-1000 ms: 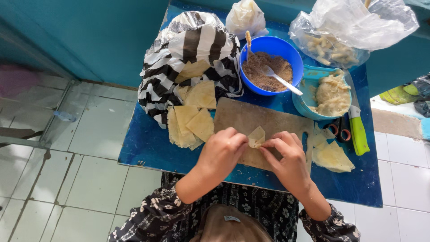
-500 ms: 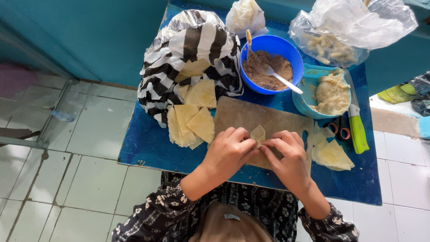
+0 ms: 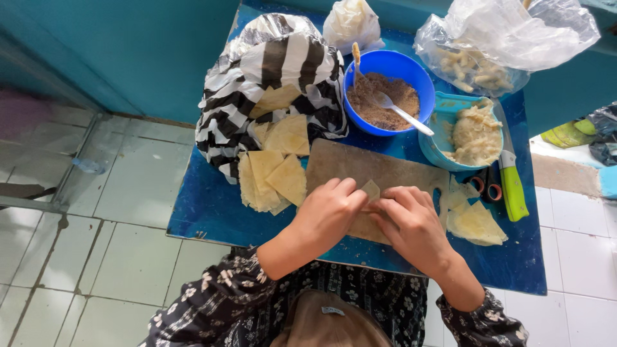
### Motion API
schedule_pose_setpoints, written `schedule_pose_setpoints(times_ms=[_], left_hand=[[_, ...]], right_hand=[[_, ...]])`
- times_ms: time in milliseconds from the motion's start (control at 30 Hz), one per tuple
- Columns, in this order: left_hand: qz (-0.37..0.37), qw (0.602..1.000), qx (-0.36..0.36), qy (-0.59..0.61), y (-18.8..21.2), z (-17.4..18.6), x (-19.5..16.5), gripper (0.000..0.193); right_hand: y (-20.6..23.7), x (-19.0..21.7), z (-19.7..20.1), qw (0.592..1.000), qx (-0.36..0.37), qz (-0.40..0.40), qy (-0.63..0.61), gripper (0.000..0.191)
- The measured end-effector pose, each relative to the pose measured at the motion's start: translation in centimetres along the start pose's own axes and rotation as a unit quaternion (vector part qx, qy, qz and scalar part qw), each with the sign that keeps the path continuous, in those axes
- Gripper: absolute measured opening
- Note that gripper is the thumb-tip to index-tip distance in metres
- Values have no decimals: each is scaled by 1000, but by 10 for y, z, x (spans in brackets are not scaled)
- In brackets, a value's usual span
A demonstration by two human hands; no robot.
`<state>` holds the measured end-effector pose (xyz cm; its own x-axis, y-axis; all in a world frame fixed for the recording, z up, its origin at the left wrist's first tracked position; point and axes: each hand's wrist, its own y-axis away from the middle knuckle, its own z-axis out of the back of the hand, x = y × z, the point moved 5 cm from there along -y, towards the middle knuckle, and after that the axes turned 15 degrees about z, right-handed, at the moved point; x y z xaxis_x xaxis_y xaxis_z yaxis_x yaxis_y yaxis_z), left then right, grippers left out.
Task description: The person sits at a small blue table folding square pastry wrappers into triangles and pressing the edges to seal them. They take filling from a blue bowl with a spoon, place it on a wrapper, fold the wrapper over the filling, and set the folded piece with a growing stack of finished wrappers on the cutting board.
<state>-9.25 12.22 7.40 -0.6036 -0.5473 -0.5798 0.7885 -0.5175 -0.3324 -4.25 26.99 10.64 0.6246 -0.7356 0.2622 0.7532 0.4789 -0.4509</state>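
Both my hands meet over a wooden cutting board (image 3: pixel 360 168) on a small blue table (image 3: pixel 212 205). My left hand (image 3: pixel 331 215) and my right hand (image 3: pixel 408 222) pinch a small pale dough wrapper (image 3: pixel 371 189) between their fingertips. Its pointed top sticks up between the fingers; the lower part is hidden. To the left lies a stack of square yellow wrappers (image 3: pixel 270 180), spilling from a black-and-white striped bag (image 3: pixel 276 71). Folded pieces (image 3: pixel 475 222) lie just right of my right hand.
A blue bowl (image 3: pixel 360 119) of brown filling with a spoon (image 3: pixel 398 110) stands behind the board. At the right are a teal dish (image 3: pixel 440 106) of pale paste, a green-handled knife (image 3: pixel 512 183), scissor handles (image 3: pixel 486 189) and clear plastic bags (image 3: pixel 508 38). Tiled floor surrounds the table.
My hands have closed in further around the wrapper, so less of it shows. They have stayed at the same spot on the board.
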Motion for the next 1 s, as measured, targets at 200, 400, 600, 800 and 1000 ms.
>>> schedule_pose_setpoints(times_ms=[200, 400, 600, 800, 1000], left_hand=[[-17, 1000, 5, -8, 0, -4, 1, 9], [66, 994, 90, -8, -24, -29, 16, 11], [125, 978, 167, 3, -43, -29, 25, 12], [26, 987, -35, 154, -18, 24, 3, 17], [-10, 1000, -12, -5, -7, 13, -8, 11]], right_hand=[[2, -16, -7, 993, 2, -85, -84, 12], [-5, -18, -6, 993, -11, -95, -73, 13], [-7, -5, -1, 999, 29, -24, -18, 18], [-8, -18, -7, 997, 60, -39, -43, 16], [-6, -12, -6, 999, 32, -25, -4, 18]])
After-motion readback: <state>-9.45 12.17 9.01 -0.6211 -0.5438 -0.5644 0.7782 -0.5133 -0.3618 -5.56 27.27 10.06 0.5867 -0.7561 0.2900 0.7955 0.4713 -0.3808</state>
